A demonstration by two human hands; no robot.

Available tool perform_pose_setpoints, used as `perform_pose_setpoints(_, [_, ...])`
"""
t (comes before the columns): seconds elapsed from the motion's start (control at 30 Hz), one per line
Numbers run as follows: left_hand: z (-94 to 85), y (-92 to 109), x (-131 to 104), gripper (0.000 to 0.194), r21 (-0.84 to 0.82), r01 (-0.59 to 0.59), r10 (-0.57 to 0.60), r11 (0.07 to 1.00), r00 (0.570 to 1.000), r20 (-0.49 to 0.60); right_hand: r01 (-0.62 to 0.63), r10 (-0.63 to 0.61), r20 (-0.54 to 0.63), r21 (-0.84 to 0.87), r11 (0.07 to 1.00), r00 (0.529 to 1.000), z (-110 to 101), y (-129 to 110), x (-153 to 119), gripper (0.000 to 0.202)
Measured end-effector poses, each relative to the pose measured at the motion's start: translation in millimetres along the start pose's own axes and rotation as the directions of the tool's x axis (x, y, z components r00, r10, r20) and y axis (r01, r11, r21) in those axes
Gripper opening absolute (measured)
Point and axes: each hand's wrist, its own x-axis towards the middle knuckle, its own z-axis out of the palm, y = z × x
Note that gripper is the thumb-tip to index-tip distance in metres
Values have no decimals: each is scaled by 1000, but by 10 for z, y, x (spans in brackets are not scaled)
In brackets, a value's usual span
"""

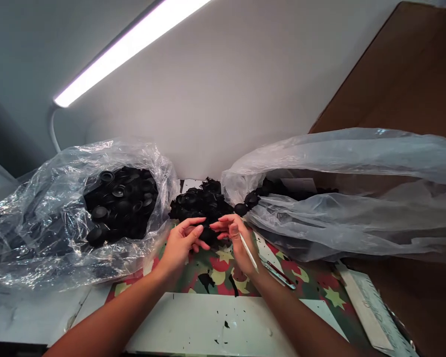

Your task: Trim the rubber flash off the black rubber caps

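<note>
My left hand (186, 237) hovers at the near edge of a heap of black rubbery parts (198, 201), thumb and fingers apart with nothing visible in them. Facing it, my right hand (238, 240) has its fingers bent and holds a thin white pen-like stick (249, 253), which slants down across the palm towards the wrist. A rounded black part (207, 235) shows in the gap between the two hands; I cannot tell whether any fingertip touches it.
Left stands a clear plastic bag (163, 173) full of round black parts (122, 203). Another plastic bag (319, 228) lies open at right before brown cardboard (405, 74). A cutter-like tool (278, 275) rests on the star-patterned cover (334, 297). Black scraps (206, 281) lie nearer. A lamp (130, 52) shines above.
</note>
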Motion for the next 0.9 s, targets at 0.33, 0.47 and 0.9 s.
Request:
perform_pose_setpoints(0.33, [53,-4,73,49,-8,-57,57,998,996,-67,262,-211,184,-329,907,960,-36,14,76,62])
perform_pose_setpoints(0.47, [69,39,-44,50,5,-50,50,999,997,52,236,-228,59,-249,939,972,-81,-7,-21,72])
perform_pose_setpoints(0.9, [125,-14,-187,30,235,-219,201,947,975,100,473,-477,61,-295,830,877,-345,-159,-379,13])
